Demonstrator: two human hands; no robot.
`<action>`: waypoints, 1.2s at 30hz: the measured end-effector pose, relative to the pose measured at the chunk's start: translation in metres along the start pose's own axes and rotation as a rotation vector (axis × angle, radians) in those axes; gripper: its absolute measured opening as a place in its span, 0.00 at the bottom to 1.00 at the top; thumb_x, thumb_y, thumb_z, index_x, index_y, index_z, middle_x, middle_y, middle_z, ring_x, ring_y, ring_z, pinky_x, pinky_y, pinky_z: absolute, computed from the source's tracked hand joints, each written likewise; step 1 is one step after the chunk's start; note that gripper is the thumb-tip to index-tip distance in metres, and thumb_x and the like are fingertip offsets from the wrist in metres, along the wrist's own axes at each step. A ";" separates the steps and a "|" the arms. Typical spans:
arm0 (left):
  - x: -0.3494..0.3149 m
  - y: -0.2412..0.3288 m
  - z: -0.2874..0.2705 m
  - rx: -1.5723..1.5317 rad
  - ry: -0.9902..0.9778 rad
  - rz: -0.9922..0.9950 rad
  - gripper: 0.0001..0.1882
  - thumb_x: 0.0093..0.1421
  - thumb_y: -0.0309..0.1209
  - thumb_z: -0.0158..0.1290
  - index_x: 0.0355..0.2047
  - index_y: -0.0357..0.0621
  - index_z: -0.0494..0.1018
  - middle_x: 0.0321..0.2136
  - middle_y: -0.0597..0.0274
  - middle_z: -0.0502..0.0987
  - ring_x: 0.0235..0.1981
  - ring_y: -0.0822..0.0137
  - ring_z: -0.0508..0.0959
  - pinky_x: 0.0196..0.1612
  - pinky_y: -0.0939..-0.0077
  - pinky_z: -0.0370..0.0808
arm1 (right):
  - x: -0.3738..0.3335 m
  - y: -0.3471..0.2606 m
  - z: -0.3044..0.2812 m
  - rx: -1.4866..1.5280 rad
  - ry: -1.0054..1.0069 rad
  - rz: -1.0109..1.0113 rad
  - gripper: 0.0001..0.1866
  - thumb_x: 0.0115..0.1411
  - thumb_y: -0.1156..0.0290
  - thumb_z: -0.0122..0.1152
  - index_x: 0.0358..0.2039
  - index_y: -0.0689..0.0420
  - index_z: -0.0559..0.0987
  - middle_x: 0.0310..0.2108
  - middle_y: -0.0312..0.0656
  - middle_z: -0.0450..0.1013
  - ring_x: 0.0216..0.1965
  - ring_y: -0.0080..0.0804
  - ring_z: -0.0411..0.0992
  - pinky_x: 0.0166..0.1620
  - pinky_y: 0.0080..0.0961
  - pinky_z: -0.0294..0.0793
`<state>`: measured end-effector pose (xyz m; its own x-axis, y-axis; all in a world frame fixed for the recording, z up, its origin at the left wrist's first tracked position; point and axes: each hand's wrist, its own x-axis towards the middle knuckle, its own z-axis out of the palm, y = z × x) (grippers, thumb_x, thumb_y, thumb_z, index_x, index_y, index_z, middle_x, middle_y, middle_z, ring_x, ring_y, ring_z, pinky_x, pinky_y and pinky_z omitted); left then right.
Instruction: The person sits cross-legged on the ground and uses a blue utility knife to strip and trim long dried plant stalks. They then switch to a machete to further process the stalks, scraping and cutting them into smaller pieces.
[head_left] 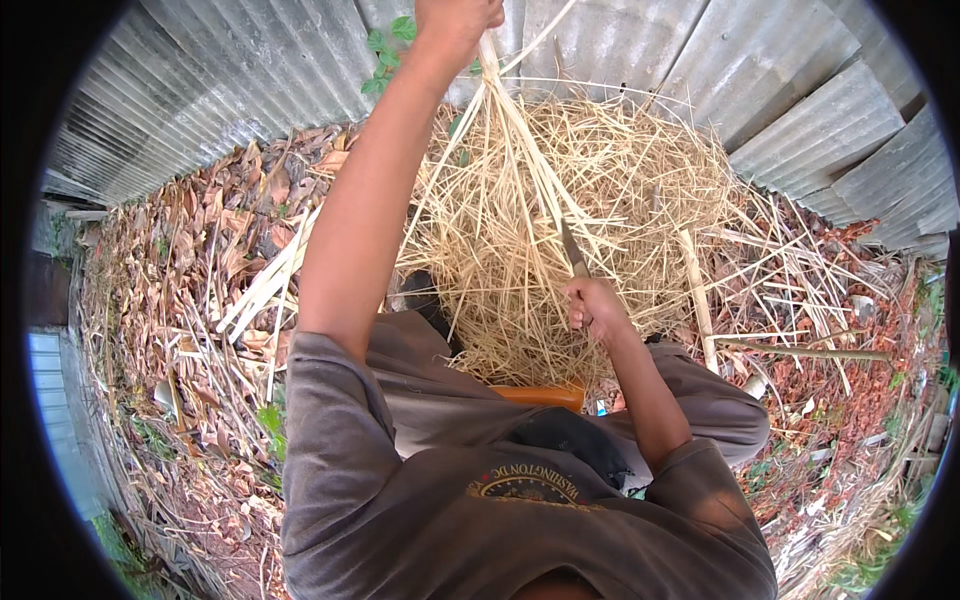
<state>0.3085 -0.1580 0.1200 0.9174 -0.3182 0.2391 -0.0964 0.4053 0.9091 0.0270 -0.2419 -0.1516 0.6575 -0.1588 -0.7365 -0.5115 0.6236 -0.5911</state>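
Observation:
My left hand (458,22) is raised at the top edge of the head view, closed round the upper end of a bundle of pale split strips (520,135), which look like bamboo. Below the fist the strips fan out downward, their lower ends spread over a heap of thin shavings (640,170). Lower and to the right, my right hand (597,307) is wrapped round the handle of a knife (573,248). Its dark blade points up and slightly left, against the strips' lower part. The handle is mostly hidden in the fist.
Corrugated metal sheets (790,60) stand behind the heap. Pale strips (272,275) lie at the left among dry leaves (220,235). On the right are an upright-lying pale stick (697,300) and a thin pole (810,350). Something orange (540,396) shows between my legs.

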 end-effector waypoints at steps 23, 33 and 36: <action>-0.008 0.036 -0.019 0.037 0.160 0.182 0.36 0.58 0.74 0.30 0.13 0.58 0.52 0.10 0.75 0.50 0.09 0.77 0.52 0.13 0.78 0.49 | -0.042 -0.015 0.033 -0.179 0.118 -0.530 0.08 0.56 0.76 0.55 0.22 0.56 0.68 0.11 0.30 0.59 0.11 0.18 0.59 0.15 0.21 0.57; 0.014 0.023 -0.045 0.170 0.747 0.473 0.35 0.65 0.63 0.36 0.21 0.43 0.66 0.16 0.67 0.61 0.22 0.67 0.61 0.30 0.68 0.61 | -0.030 0.063 0.050 -0.099 0.093 -0.357 0.07 0.58 0.76 0.56 0.24 0.59 0.69 0.12 0.35 0.63 0.10 0.23 0.61 0.15 0.23 0.61; 0.035 0.025 -0.066 -0.027 0.762 0.639 0.31 0.67 0.58 0.39 0.20 0.45 0.65 0.16 0.68 0.60 0.21 0.69 0.62 0.30 0.69 0.62 | -0.001 0.096 0.037 -0.244 0.160 -0.265 0.06 0.56 0.73 0.57 0.24 0.60 0.71 0.13 0.37 0.64 0.13 0.26 0.65 0.17 0.26 0.63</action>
<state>0.3630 -0.1025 0.1290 0.6997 0.5987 0.3900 -0.6592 0.3304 0.6755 -0.0019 -0.1536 -0.1952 0.7000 -0.4188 -0.5785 -0.4647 0.3479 -0.8142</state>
